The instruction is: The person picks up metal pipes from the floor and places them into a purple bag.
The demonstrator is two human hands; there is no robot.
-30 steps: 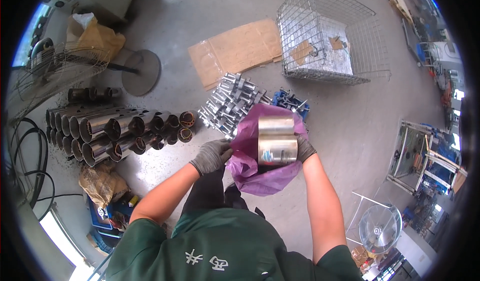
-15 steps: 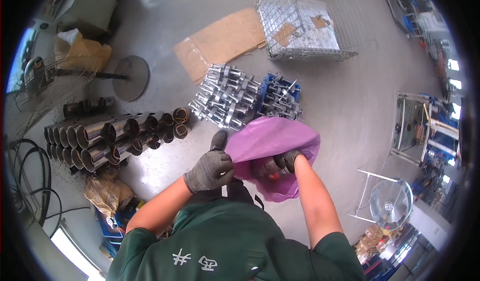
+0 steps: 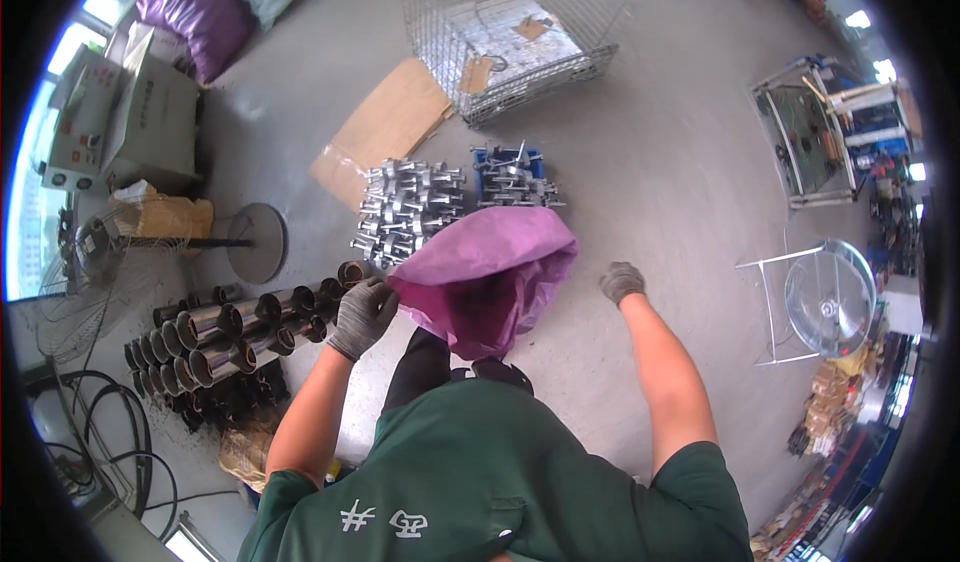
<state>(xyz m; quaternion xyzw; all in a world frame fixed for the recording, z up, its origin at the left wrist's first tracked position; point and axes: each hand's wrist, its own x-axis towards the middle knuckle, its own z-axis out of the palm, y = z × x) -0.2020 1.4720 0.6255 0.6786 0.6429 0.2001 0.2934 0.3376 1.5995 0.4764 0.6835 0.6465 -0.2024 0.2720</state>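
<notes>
One purple bag hangs in front of the person with its mouth tipped toward the body, its left rim pinched between the fingers of the left hand, while the right hand is off to the bag's right, apart from it, fingers curled; how tightly, I cannot tell. Beyond the bag, which hides part of the floor, sit silvery metal parts and a blue crate of similar pieces, with stacked steel tubes left of the left hand and a wire cage farther off.
</notes>
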